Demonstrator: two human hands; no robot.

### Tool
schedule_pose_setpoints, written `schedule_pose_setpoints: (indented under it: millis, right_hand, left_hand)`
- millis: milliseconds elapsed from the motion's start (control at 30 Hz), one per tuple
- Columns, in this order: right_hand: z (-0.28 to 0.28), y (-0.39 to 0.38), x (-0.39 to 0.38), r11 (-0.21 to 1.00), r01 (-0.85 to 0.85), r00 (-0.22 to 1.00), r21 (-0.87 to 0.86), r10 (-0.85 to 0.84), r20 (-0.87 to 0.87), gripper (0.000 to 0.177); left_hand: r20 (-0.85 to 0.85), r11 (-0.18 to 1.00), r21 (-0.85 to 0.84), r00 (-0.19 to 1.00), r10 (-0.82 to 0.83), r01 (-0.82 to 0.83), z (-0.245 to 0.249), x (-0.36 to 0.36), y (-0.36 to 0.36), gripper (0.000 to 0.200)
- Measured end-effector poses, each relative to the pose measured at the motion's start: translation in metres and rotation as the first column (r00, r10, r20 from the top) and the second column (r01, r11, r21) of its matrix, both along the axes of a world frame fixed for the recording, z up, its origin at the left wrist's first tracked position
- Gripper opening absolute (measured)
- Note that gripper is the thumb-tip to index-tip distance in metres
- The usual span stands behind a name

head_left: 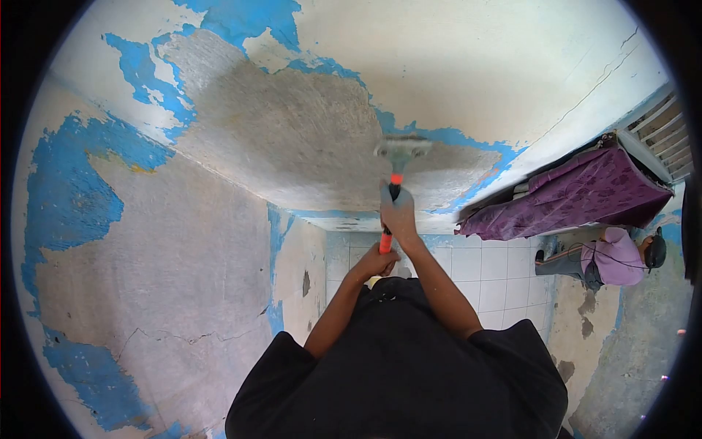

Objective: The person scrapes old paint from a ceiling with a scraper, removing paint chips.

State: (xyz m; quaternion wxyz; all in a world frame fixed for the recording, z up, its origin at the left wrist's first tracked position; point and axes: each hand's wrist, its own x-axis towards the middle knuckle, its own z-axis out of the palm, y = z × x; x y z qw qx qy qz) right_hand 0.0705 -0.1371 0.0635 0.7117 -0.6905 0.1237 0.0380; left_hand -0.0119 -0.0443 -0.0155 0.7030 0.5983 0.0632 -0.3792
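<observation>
Now your right hand (398,211) and, lower, your left hand (376,262) grip the scraper (396,178), its blurred head (402,148) up by the blue paint (453,136) on the wall (475,73); pushing too steeply could make a corner dig in and gouge the grey patch (292,117).

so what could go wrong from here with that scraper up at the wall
The scraper, gripped by the right hand with the left hand lower on its handle, might slip and gouge the bare grey patch. Bits of the ragged blue paint could flake off onto the tiled floor. Dust might also settle on the purple cloth along the wall.
</observation>
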Motion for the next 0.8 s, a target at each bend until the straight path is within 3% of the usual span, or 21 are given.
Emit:
schedule_pose_setpoints:
  millis: [100, 267, 333, 400, 500, 600, 733, 800]
  right_hand:
    - [-0.041, 0.005, -0.004, 1.0, -0.011, 1.0, 0.006, 0.011, -0.015, 0.044]
    - [0.054, 0.007, 0.007, 0.993, -0.094, 0.996, 0.067, 0.094, 0.004, 0.038]
    - [0.06, 0.009, 0.009, 0.991, -0.123, 0.992, 0.062, 0.123, 0.003, 0.037]
    - [0.044, 0.012, 0.01, 0.991, -0.126, 0.992, 0.05, 0.126, 0.005, 0.037]
    - [-0.041, 0.02, 0.006, 0.988, -0.14, 0.99, -0.059, 0.14, 0.005, 0.039]
    - [-0.049, 0.027, 0.002, 0.989, -0.149, 0.987, 0.016, 0.15, -0.065, 0.04]
    - [0.029, 0.028, 0.012, 0.984, -0.165, 0.986, 0.062, 0.166, -0.017, 0.041]
    - [0.049, 0.027, 0.018, 0.978, -0.196, 0.98, 0.074, 0.193, 0.039, 0.042]
  left_hand:
    - [-0.086, 0.999, -0.038, 0.996, 0.023, -0.027, -0.025, -0.016, 0.008, 0.028]
    - [0.074, 0.995, 0.01, 0.992, 0.099, -0.1, 0.031, 0.01, 0.008, 0.027]
    - [0.11, 0.991, -0.009, 0.985, 0.131, -0.131, 0.043, 0.016, 0.009, 0.027]
    - [0.092, 0.988, 0.002, 0.984, 0.151, -0.152, 0.016, 0.013, 0.009, 0.027]
    - [-0.004, 0.991, -0.002, 0.991, 0.131, -0.131, -0.038, -0.008, 0.014, 0.027]
    - [-0.025, 0.991, -0.008, 0.991, 0.131, -0.131, -0.039, -0.009, 0.02, 0.027]
    - [0.09, 0.985, 0.016, 0.981, 0.172, -0.174, 0.011, 0.01, 0.024, 0.027]
    - [0.104, 0.981, -0.012, 0.976, 0.192, -0.192, 0.011, 0.016, 0.023, 0.027]
